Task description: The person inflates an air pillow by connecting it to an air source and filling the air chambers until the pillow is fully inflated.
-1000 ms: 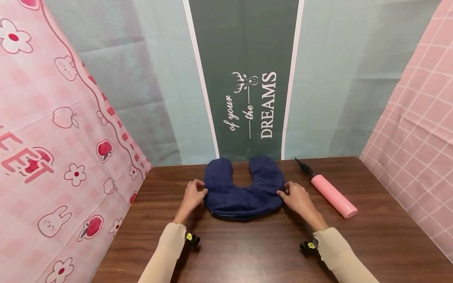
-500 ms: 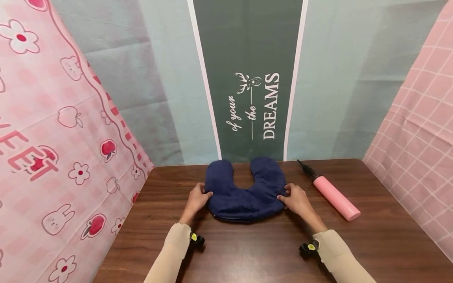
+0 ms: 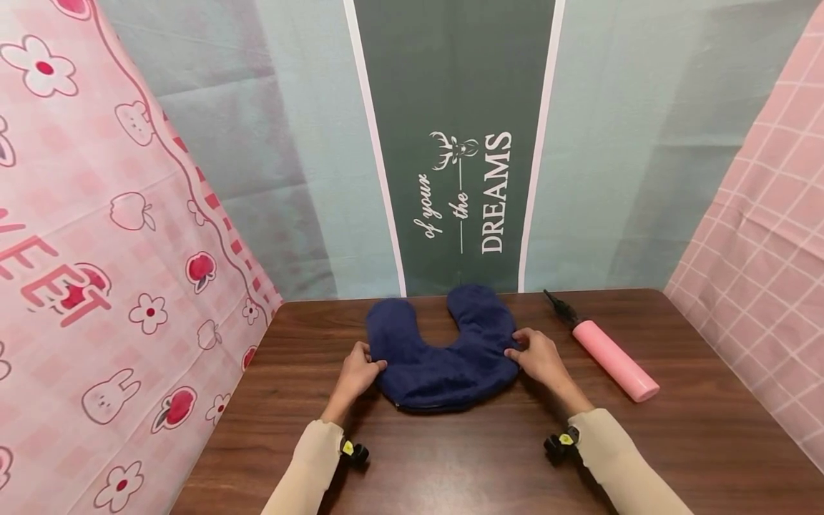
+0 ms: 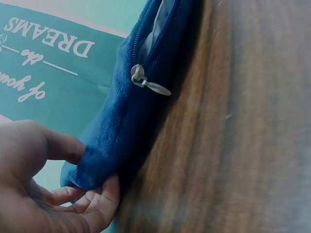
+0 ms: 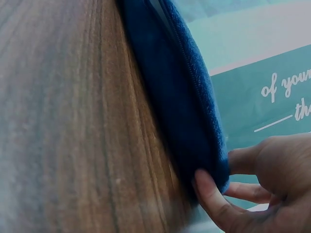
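A navy plush U-shaped neck pillow (image 3: 444,375) lies on the table, its two ends pointing to the far edge. My left hand (image 3: 356,372) pinches its left side; in the left wrist view the thumb is over the fabric and the fingers (image 4: 104,204) under it. On the opposite side my right hand (image 3: 543,357) holds the edge between thumb and fingers (image 5: 209,189). Along the curved near side runs a zipper. Its silver pull (image 4: 158,89) hangs out, and the zipper gapes there, baring a pale inside.
A pink hand pump (image 3: 616,360) with a black nozzle (image 3: 562,309) lies on the wooden table (image 3: 450,465), right of the pillow. Printed cloth (image 3: 463,71) hangs behind the table, with pink cloth (image 3: 161,286) along the left and pink checked cloth (image 3: 759,286) on the right.
The pillow has turned a little and its left part has come nearer and leftward, with the left hand following. The right hand keeps its hold. The head view has shifted slightly.
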A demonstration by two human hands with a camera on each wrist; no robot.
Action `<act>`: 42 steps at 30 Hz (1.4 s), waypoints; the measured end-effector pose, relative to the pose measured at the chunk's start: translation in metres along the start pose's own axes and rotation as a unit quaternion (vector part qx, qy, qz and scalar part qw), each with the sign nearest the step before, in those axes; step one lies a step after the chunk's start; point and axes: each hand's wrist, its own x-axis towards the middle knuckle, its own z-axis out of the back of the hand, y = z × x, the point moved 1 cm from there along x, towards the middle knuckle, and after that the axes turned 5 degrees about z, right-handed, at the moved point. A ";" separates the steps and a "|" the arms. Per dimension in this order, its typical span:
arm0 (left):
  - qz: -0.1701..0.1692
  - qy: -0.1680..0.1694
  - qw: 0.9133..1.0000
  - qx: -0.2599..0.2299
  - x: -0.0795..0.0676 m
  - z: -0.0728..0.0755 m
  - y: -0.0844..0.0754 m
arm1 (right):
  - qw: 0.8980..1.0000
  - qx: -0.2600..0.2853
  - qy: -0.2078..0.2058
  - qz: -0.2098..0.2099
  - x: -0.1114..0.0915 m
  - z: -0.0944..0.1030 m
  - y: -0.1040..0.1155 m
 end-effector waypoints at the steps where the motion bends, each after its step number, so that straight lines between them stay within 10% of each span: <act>1: -0.001 0.000 1.000 0.001 -0.002 0.000 0.000 | 1.000 0.000 0.000 0.001 0.001 0.000 0.000; 21: 0.017 0.033 0.999 0.002 -0.041 0.007 -0.002 | 1.000 -0.002 -0.010 0.012 0.027 -0.006 -0.009; 30: -0.091 -0.101 0.986 0.098 -0.026 0.017 -0.033 | 0.999 0.039 0.005 -0.033 0.002 0.008 -0.001; 36: -0.216 0.024 0.970 0.111 -0.007 0.009 -0.060 | 0.995 0.068 0.058 -0.054 -0.017 0.007 0.007; 42: -0.261 0.144 0.939 0.174 0.012 -0.014 -0.067 | 0.991 0.077 0.087 -0.060 -0.025 -0.003 0.013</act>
